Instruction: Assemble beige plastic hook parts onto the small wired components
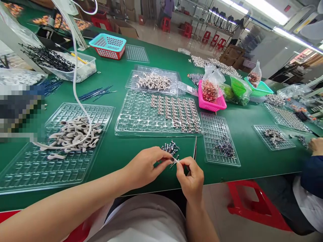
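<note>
Near the table's front edge, my left hand (148, 164) and my right hand (190, 173) meet at a small pale piece (176, 161) with a dark round end. My left thumb and index finger pinch the dark end, and my right fingertips pinch the pale end. Just beyond them lies a small pile of dark components with wire leads (170, 147). Tweezers (195, 148) lie to the right of that pile. Behind is a clear tray (133, 112) whose right part holds rows of pale parts.
Left, a clear tray (58, 173) holds loose grey parts (75, 132), crossed by a white cable (75, 67). A pink basket (213, 105) stands behind a tray of components (208, 134). Another person's hand (316, 146) is at the right edge. A red stool (262, 211) stands below.
</note>
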A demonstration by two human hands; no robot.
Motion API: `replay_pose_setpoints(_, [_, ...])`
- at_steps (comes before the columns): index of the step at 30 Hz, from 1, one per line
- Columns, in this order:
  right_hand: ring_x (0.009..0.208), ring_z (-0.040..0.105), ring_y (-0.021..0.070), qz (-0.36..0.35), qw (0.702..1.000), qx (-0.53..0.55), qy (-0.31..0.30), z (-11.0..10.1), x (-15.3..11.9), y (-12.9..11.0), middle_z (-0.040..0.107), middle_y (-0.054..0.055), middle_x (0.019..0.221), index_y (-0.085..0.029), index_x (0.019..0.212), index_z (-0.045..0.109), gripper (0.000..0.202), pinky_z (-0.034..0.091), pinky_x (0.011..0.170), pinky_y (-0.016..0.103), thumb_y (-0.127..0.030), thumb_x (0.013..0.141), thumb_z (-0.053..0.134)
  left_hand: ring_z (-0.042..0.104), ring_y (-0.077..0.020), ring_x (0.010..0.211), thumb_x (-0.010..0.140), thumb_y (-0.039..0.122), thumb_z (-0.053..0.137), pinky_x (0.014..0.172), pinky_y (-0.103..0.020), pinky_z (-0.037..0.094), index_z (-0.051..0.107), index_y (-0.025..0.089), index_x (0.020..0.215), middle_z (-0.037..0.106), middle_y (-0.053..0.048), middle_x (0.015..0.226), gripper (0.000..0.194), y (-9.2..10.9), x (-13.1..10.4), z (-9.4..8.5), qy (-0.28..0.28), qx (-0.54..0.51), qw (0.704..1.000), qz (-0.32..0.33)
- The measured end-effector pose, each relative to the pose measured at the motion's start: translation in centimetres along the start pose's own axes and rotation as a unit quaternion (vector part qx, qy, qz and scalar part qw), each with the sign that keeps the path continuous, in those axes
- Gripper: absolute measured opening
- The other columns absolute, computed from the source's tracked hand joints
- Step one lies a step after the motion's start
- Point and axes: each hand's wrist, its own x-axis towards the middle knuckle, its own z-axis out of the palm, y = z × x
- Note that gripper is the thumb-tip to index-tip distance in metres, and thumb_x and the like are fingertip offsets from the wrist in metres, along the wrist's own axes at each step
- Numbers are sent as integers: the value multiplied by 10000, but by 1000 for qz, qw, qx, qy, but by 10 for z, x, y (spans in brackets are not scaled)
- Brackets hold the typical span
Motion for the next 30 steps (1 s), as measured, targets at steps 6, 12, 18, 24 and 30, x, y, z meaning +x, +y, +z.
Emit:
replay_pose_setpoints(6, [648,589,117,-52,998,-18,-38,-2,1,1,636,-15,741,-212,865,627,81,477,630,238,-215,923,571,642,-198,728,938,172,531,648,-301,487,685,138,926,714,-61,782,158,9,-1,-11,14,115,993,35])
replay_pose_setpoints(12, [611,648,151,-94,995,-16,-28,-2,2,13,705,12,801,-244,977,669,114,543,605,261,-321,904,627,644,-182,753,949,213,505,683,-292,495,683,171,915,717,-45,819,185,14,-18,-73,110,214,970,-45])
replay_pose_setpoints(18, [628,679,158,-95,995,13,-34,0,0,16,718,16,814,-249,985,666,112,561,593,252,-314,908,620,689,-254,862,922,321,501,777,-344,531,700,168,965,746,-104,942,255,-29,-68,-152,181,354,885,-240])
replay_pose_setpoints(24, [644,666,146,-101,994,33,-41,2,-1,12,692,12,781,-226,984,644,87,553,596,249,-243,918,591,647,-381,1046,914,352,471,924,-492,502,681,102,1083,718,-213,1078,368,-53,-60,-158,151,443,860,-202])
replay_pose_setpoints(30, [666,658,141,-90,995,27,-43,2,-2,8,670,6,779,-211,973,619,72,545,623,262,-205,934,560,621,-315,1100,931,315,492,964,-452,482,679,139,1103,696,-160,1141,309,-45,42,-95,3,302,949,-86])
